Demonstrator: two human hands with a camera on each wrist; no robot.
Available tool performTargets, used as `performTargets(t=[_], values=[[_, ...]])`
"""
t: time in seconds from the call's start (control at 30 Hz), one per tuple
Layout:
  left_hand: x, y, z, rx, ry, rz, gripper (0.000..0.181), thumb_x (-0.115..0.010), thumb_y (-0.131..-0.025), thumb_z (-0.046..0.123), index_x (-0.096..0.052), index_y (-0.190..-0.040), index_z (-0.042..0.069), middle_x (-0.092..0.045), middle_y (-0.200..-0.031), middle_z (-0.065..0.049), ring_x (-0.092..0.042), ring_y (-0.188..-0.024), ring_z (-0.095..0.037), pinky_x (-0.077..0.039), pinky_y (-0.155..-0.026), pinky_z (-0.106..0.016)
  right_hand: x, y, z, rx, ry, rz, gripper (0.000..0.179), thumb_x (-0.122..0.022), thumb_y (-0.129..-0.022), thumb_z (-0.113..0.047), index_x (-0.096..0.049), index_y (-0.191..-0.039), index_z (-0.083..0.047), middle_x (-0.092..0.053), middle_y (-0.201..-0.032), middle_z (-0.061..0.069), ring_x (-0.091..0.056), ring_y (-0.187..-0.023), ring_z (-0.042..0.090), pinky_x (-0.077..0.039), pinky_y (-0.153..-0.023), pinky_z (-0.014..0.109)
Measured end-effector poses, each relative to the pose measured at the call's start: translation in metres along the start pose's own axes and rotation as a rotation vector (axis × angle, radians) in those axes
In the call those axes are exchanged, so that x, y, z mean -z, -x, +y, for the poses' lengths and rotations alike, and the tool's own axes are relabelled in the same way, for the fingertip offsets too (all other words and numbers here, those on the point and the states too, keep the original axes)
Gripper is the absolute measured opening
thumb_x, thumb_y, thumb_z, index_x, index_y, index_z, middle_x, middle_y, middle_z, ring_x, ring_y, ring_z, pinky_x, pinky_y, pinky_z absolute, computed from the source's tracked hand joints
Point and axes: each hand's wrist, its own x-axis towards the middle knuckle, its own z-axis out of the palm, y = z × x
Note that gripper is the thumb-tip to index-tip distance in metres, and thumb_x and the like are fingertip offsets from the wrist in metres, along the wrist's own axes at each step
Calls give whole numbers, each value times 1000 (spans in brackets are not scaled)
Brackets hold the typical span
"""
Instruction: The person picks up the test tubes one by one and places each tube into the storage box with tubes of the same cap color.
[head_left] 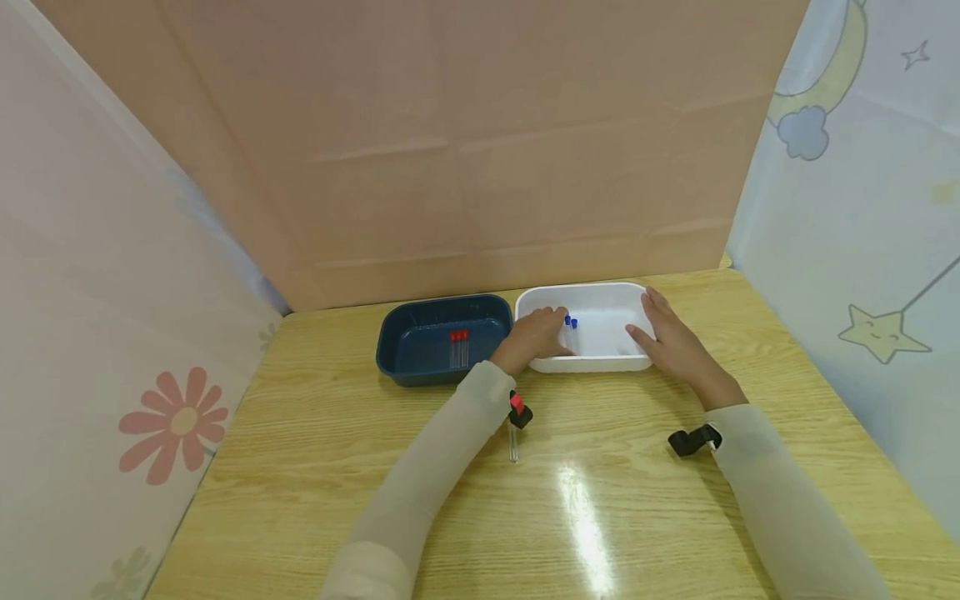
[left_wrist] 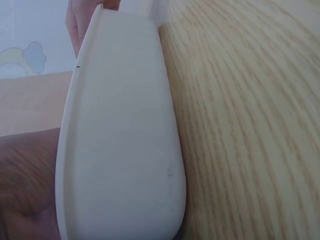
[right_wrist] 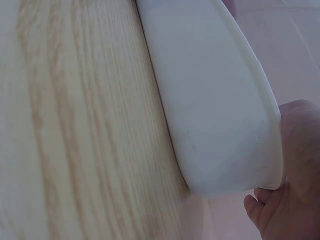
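Observation:
My left hand point(head_left: 534, 337) reaches over the left end of a white tray point(head_left: 590, 364), its thumb and fingers bent down inside. Right beside its fingertips lie clear tubes with blue caps point(head_left: 573, 322); the palm side is hidden, so I cannot tell whether it holds one. My right hand point(head_left: 670, 342) grips the tray's right end, thumb over the rim and fingers along the outside. In the right wrist view its fingers point(right_wrist: 267, 212) curl around the tray's corner. The left wrist view shows the tray's outer wall point(left_wrist: 117, 125), with part of the left hand point(left_wrist: 27, 180) behind the rim.
A dark blue tray point(head_left: 405, 377) stands left of the white one, with three red-capped clear tubes point(head_left: 459, 350) inside. Another clear tube point(head_left: 513, 443) lies on the wooden table point(head_left: 600, 467) below the left wrist. A brown backdrop point(head_left: 480, 167) rises behind the trays.

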Motion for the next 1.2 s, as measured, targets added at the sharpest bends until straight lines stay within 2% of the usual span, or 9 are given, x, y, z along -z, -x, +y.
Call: performTargets(t=[0.27,0.6,1.0,1.2], values=[[-1,-2,0,0,-100,-6,77,-79,-85,52,-52,-148,15,-61,-127,-6,-58,-111,-20,-52,-90,-39,1,1,-3,7,-10,-5,79,-44,-109,-40,-5,-159,8,7,-168,20,1,-154,43,-11,-118,65],[0,-4,1,1,-133,1,76,-79,-84,55,-55,-145,16,-58,-127,-9,-57,-111,-23,-52,-89,-41,2,-1,-3,-6,-3,-7,79,-43,-109,-41,-5,-159,8,7,-168,20,2,-154,40,-9,-119,63],[1,-4,2,6,-129,-7,76,-79,-85,52,-54,-147,17,-57,-131,-9,-55,-112,-23,-51,-91,-40,1,-1,0,-5,-4,-7,79,-41,-109,-42,-4,-159,6,8,-169,18,3,-154,40,-10,-119,64],[0,-6,-1,3,-71,-14,87,-80,-84,52,-44,-155,17,-53,-141,-9,-52,-125,-23,-47,-103,-39,0,-1,1,-8,-10,-13,80,-41,-109,-43,-2,-160,5,10,-169,16,4,-154,39,-9,-119,64]])
